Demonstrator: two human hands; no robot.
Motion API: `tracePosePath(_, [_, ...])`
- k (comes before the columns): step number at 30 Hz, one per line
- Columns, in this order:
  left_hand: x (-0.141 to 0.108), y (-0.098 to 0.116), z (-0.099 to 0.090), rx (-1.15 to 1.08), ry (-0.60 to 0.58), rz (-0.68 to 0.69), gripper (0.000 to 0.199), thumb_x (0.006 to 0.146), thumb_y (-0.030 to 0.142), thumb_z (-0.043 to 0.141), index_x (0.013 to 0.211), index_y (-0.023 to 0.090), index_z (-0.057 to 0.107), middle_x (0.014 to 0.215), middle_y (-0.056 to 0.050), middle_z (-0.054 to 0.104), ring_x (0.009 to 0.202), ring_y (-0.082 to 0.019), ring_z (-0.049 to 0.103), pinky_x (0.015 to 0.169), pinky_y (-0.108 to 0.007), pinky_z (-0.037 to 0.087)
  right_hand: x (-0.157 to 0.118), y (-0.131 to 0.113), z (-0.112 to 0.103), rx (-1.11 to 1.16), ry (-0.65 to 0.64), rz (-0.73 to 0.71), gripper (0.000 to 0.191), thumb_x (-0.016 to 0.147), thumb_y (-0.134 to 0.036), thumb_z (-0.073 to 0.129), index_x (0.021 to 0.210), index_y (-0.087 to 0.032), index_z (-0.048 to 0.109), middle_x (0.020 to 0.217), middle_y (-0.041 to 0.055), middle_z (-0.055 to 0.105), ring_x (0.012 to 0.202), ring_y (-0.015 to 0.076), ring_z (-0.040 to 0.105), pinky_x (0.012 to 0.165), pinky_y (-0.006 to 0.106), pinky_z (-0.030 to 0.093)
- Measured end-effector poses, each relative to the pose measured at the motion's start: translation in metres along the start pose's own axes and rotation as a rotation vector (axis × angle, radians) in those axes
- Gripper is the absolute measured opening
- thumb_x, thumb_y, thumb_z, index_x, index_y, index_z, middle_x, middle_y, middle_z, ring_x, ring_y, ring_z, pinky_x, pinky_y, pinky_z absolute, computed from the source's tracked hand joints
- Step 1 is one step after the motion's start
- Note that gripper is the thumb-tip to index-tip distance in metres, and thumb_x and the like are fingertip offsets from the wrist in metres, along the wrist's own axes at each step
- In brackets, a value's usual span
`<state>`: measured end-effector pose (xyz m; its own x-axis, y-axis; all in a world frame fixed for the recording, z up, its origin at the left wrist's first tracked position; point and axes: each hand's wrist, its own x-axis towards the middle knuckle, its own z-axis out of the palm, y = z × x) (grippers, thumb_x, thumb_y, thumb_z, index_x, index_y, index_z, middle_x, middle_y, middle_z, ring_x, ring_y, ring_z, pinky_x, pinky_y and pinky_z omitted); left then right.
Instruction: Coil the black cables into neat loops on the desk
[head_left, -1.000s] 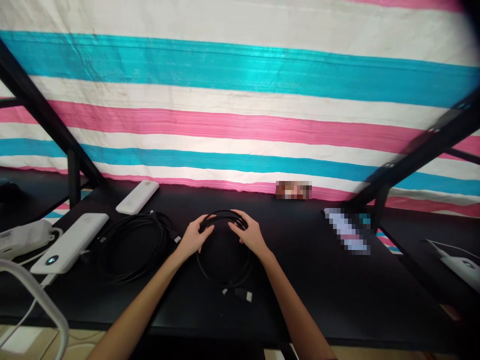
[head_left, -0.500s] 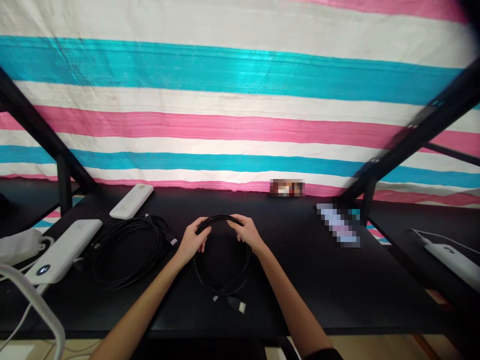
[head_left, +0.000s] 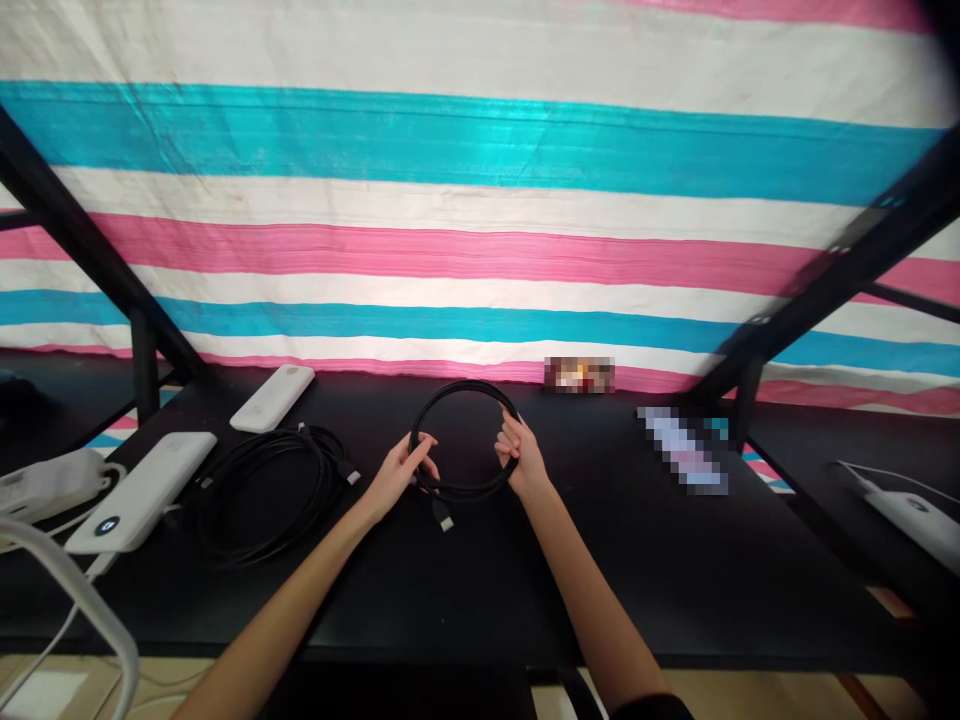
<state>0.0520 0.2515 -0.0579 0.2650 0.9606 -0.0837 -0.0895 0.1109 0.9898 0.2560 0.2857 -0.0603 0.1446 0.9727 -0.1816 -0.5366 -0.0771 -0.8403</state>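
A black cable (head_left: 466,386) is wound into a round coil at the middle of the black table. My left hand (head_left: 399,474) grips the coil's left side, its thumb and fingers around the strands. On the right side of the coil, my right hand (head_left: 523,453) is closed around the cable. A connector with a pale metal tip (head_left: 444,516) hangs below the coil, near my left hand. Left of my hands, a second, larger coil of black cable (head_left: 319,500) lies on the table.
Two white power banks (head_left: 272,398) (head_left: 142,492) and a white power strip (head_left: 49,482) lie at the left. A blurred flat item (head_left: 682,450) is at the right, a blurred box (head_left: 579,375) at the back. Black metal struts (head_left: 817,285) slope up beside the striped sheet (head_left: 480,255).
The coil has swung up and away, its connector rising with it. My right hand has moved from the coil's top to its right side; my left hand now holds the left side.
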Motion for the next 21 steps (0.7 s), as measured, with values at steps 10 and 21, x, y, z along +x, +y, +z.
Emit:
tracePosePath(10, [0.0034,0.0047,-0.0071,-0.034,-0.015,0.012,0.049,0.079,0.061,0.055,0.094,0.015,0.06,0.062,-0.004,0.069,0.041,-0.011,0.056,0.037,-0.019,0.044,-0.0045,-0.0034,0.0027,0.144,-0.066,0.095,0.017,0.095,-0.017,0.051,0.079,-0.013,0.057,0.044,-0.0139,0.024,0.031,0.0019,0.02,0.032,0.013,0.025])
tracePosePath(21, [0.0052,0.0015,-0.0086,-0.053,0.219,0.022,0.04,0.075,0.055,0.062,0.079,0.016,0.054,0.052,0.003,0.062,0.028,-0.009,0.052,0.022,-0.013,0.02,-0.0071,0.0039,0.0085,-0.131,-0.055,0.06,0.031,0.075,-0.019,0.064,0.105,-0.015,0.062,0.047,-0.013,0.039,0.033,0.0023,0.03,0.034,0.014,0.031])
